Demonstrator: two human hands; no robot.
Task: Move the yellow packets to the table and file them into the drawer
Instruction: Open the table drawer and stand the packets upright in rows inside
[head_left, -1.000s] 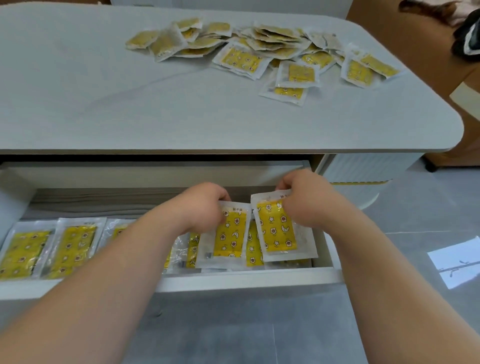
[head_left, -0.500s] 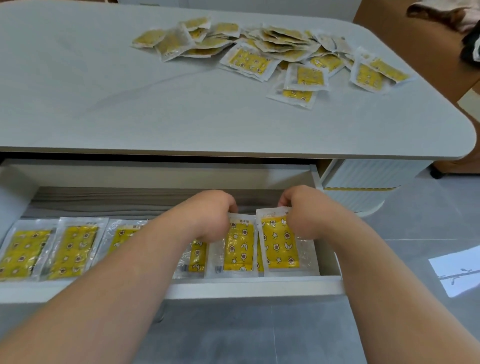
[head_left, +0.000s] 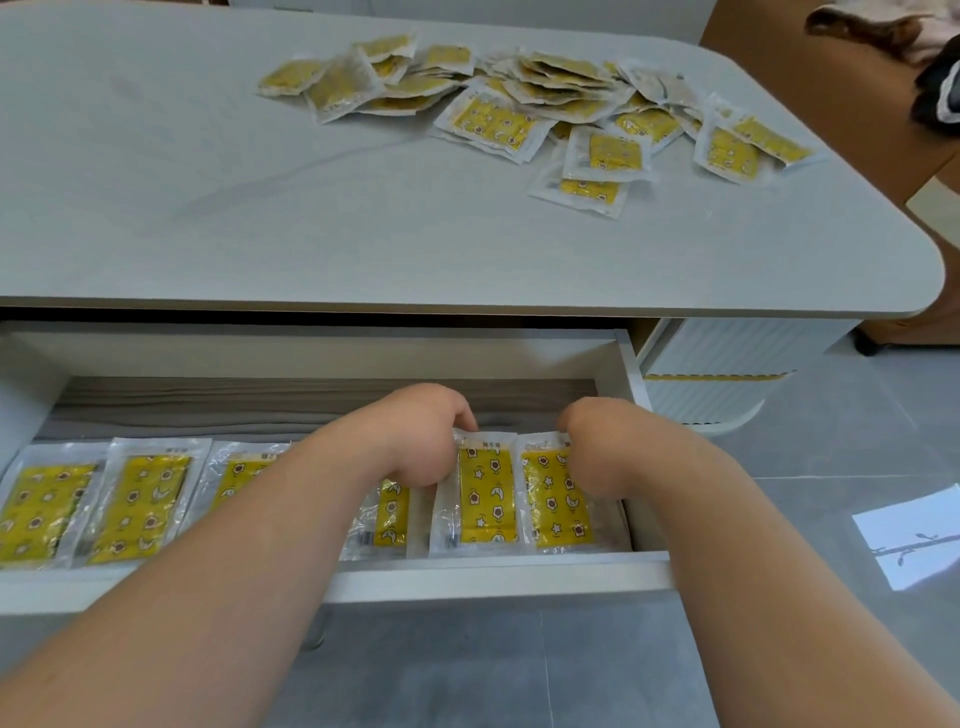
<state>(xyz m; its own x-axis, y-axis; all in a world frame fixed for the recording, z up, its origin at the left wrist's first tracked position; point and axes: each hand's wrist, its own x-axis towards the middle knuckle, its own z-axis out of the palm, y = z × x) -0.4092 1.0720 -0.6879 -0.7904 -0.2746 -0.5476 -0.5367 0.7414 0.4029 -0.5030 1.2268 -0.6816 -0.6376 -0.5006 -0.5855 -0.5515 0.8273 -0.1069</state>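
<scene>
so the drawer (head_left: 467, 577) is pulled open under the grey table (head_left: 260, 218) and both hands are down at its right end. the left hand (head_left: 415, 441) has its fingers curled over the top edge of one packet (head_left: 485, 499), pinching it, and the right hand (head_left: 597, 452) does the same on the end packet (head_left: 553, 506) right against the drawer's right wall. the two hands sit close together but not touching, and the two packets lie side by side with edges overlapping a bit. each one is a clear crinkly plastic sleeve with a white border and a bright yellow insert printed with little stars, moons and flower-ish shapes, plus a small line of dark print at the top that's too small to read. more of the same lie flat in a row along the drawer front, like the far-left packet (head_left: 41, 509) and its neighbour (head_left: 137, 501), partly hidden by the left forearm. up on the table, toward the far right, there's a loose pile (head_left: 519, 98) of the same packets, some face up, some flipped to a duller back. off to the right on the floor lies a white sheet (head_left: 919, 545).
</scene>
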